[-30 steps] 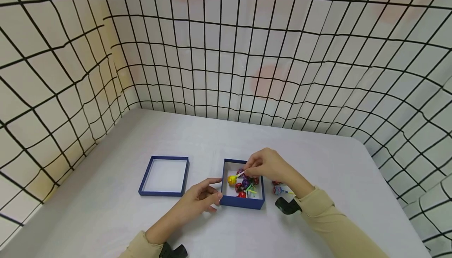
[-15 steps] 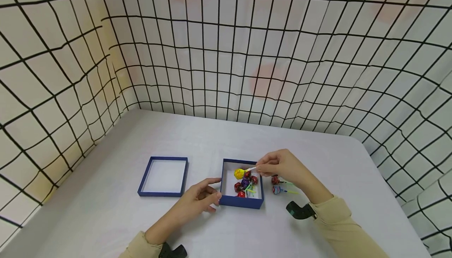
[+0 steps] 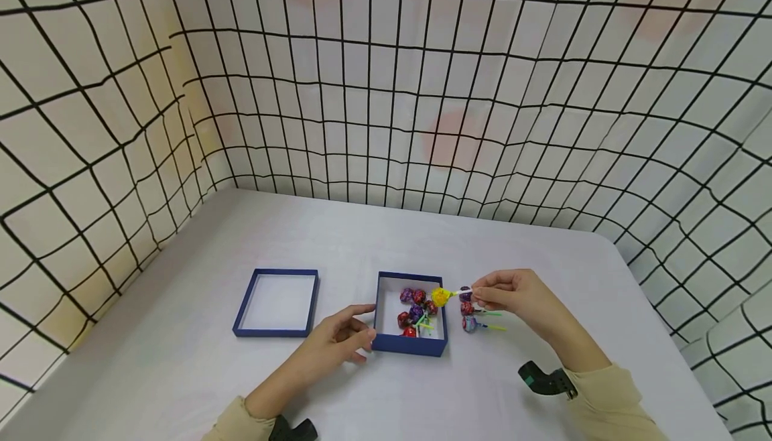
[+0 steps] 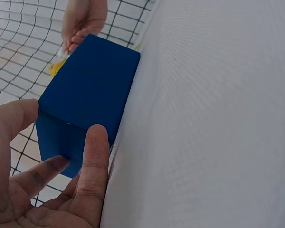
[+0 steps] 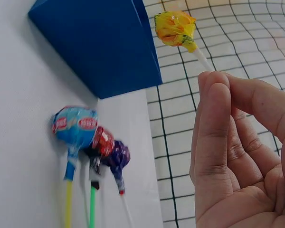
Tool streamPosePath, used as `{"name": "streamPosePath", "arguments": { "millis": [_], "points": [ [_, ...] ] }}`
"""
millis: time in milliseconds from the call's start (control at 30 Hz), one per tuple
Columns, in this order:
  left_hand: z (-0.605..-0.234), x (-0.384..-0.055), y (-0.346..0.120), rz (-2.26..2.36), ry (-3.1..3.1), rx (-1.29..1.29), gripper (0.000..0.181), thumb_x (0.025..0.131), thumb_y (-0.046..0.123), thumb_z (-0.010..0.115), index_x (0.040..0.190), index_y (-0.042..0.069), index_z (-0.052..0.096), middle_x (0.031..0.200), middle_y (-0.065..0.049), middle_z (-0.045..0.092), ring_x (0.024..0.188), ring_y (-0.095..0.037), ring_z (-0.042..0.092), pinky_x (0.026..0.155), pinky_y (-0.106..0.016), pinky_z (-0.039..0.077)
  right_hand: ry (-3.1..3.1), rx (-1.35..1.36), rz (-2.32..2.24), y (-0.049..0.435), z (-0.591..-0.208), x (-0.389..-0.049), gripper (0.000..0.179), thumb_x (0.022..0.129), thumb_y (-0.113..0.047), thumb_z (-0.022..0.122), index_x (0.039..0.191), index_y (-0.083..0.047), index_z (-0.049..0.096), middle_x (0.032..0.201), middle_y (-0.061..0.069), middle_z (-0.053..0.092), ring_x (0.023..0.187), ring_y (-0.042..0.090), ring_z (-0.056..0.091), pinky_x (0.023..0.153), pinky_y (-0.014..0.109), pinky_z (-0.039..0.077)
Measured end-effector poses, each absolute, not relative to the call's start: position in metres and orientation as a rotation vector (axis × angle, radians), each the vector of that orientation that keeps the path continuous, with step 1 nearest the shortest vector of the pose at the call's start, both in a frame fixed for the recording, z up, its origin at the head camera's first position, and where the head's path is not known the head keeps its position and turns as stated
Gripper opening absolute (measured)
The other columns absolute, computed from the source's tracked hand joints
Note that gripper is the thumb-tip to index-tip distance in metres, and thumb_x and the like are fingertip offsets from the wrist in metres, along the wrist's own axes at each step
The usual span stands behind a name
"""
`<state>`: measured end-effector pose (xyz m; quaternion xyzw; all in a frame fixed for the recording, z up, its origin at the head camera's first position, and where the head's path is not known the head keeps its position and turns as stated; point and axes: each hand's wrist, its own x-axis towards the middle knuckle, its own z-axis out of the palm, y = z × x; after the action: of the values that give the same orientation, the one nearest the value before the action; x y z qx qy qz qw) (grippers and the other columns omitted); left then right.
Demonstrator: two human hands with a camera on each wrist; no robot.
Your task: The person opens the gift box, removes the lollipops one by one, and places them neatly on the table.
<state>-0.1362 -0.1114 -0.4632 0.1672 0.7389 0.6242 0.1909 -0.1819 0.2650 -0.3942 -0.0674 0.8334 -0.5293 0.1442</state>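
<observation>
A yellow-wrapped lollipop hangs by the box's right wall, its white stick pinched between thumb and fingers of my right hand. Below its head stands the blue open box, holding several red and purple lollipops. At the box's left side, my left hand touches the wall with fairly straight, spread fingers, as the left wrist view shows against the blue side. Right of the box, three lollipops lie in a column: a blue one, a red one and a purple one.
The blue-rimmed lid lies inside up, left of the box. A white cloth covers the table. Walls with a black grid surround its back and sides.
My right hand has carried the yellow lollipop rightward from over the box to its right wall. The three lollipops beside the box have come into fuller view. My left hand stays at the box.
</observation>
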Motion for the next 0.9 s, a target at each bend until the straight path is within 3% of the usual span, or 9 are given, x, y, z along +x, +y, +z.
{"name": "streamPosePath", "arguments": {
  "millis": [300, 900],
  "points": [
    [-0.464, -0.136, -0.111, 1.753, 2.079, 0.456, 0.060, 0.108, 0.026, 0.067, 0.159, 0.002, 0.047, 0.116, -0.018, 0.071, 0.096, -0.024, 0.073, 0.080, -0.030, 0.068, 2.365, -0.130, -1.603, 0.286, -0.402, -0.170, 0.037, 0.104, -0.019, 0.073, 0.122, 0.013, 0.069, 0.111, 0.016, 0.080, 0.097, 0.018, 0.076, 0.087, 0.022, 0.065],
    [-0.461, -0.135, -0.111, 1.757, 2.071, 0.433, 0.060, 0.108, 0.027, 0.067, 0.159, 0.003, 0.047, 0.116, -0.017, 0.071, 0.097, -0.023, 0.073, 0.080, -0.030, 0.068, 2.198, -0.005, -1.696, 0.318, -0.432, -0.149, 0.032, 0.105, -0.016, 0.071, 0.121, 0.012, 0.071, 0.102, -0.003, 0.081, 0.093, 0.006, 0.075, 0.083, 0.019, 0.065]
  ]
}}
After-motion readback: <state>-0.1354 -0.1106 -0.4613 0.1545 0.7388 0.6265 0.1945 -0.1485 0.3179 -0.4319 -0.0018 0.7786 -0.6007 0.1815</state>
